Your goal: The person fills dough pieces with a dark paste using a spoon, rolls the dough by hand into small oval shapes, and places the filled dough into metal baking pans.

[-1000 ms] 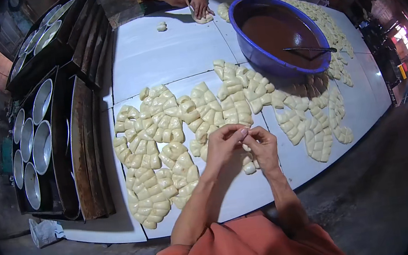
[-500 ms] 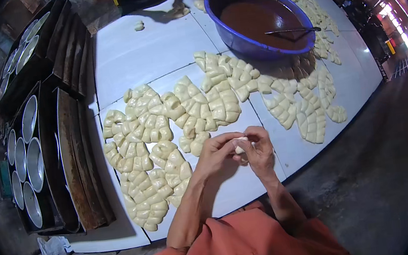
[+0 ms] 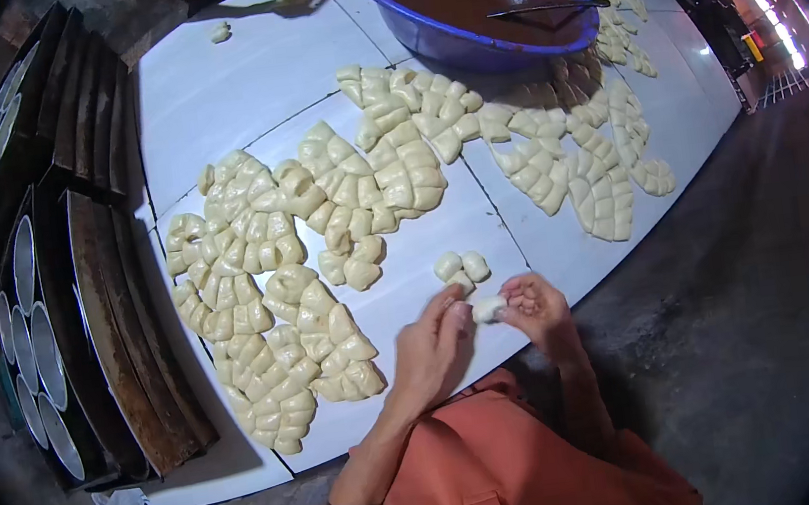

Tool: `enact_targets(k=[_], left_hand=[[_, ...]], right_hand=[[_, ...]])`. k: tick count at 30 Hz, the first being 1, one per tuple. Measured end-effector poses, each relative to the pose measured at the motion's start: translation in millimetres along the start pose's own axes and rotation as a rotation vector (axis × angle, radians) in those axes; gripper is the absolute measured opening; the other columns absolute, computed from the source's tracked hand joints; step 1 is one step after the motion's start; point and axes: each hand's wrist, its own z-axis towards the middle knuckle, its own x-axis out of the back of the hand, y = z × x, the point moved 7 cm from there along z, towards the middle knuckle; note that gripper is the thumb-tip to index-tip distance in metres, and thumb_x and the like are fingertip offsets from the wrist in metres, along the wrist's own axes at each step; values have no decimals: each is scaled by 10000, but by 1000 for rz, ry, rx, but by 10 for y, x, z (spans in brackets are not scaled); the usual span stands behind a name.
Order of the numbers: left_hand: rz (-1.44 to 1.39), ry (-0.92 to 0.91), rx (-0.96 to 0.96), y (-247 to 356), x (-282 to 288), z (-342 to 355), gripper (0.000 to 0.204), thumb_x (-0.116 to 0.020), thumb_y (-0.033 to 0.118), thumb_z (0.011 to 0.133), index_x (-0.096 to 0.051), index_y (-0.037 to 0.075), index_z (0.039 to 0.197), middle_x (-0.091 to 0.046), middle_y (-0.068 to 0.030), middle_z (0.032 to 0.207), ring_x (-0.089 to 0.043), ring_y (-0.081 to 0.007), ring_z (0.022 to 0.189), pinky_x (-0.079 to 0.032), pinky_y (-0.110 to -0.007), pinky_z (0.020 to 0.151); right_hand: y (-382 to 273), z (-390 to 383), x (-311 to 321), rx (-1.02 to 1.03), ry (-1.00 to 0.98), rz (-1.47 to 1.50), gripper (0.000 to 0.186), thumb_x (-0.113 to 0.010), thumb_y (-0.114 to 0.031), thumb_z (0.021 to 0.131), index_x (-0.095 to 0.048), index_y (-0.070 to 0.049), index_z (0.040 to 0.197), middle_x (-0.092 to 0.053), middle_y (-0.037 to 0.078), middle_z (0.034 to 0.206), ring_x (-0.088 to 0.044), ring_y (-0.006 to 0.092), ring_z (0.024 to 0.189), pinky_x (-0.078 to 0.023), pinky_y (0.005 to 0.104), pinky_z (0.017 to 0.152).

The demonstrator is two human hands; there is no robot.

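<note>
White dough point(image 3: 488, 310) in right fingers point(image 3: 527, 302).

The left fisheye of the pair on my head looks down over my orange shirt point(image 3: 491, 487), with my left hand point(image 3: 426, 352) and right hand point(image 3: 541, 315) close below, and forward across the white table point(image 3: 208, 100) to the blue basin point(image 3: 463, 44) at the view's upper edge; straight edges bend toward the dark rim.

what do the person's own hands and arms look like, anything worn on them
Left hand and right hand are bare: no gloves, and no ring or watch that I can make out. Both forearms are uncovered too, coming out of a loose orange-red top.
</note>
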Motion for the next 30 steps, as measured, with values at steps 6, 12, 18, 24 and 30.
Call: enact_targets(k=[6, 12, 18, 24, 30], left_hand=[[347, 255, -228, -42, 283, 298, 421, -596, 203, 946, -551, 8, 1316, -646, -191, 1192, -652, -291, 1044, -505, -369, 900], [403, 129, -209, -65, 321, 360, 425, -607, 200, 931, -566, 29, 1319, -651, -195, 1179, -659, -302, 1029, -512, -367, 863], [632, 528, -452, 249, 1054, -89, 376, -626, 30, 847, -639, 100, 1216, -659, -142, 1125, -658, -316, 970, -530, -386, 802], [849, 420, -494, 300, 1323, 168, 468, -649, -9, 756, -669, 160, 1192, -597, -85, 1242, -590, -299, 1084, -500, -397, 879], [1216, 330, -471, 176, 1266, 383, 321, -645, 177, 802, -717, 245, 1107, -497, -82, 1367, -488, -302, 1214, -442, -435, 883]], right_hand=[[46, 365, 79, -85, 62, -63, 534, -726, -77, 853, -437, 9, 1294, -639, 108, 937, -654, 164, 817, -540, 286, 744], [-21, 454, -63, 34, 81, -357, 478, -737, -77, 859, -468, 17, 1242, -621, 55, 832, -593, 78, 699, -497, 233, 616], [-744, 390, -762, 554, 196, -749, 320, -738, -97, 849, -587, 11, 1110, -623, 96, 855, -621, 173, 744, -522, 283, 669], [-681, 832, -1733, 722, -18, -1057, 326, -681, -132, 814, -589, -18, 1105, -556, 136, 1113, -627, 310, 935, -528, 413, 754], [-628, 607, -1204, 228, -256, -616, 235, -634, -4, 818, -559, -11, 1041, -600, 123, 1166, -638, 173, 915, -543, 297, 741]])
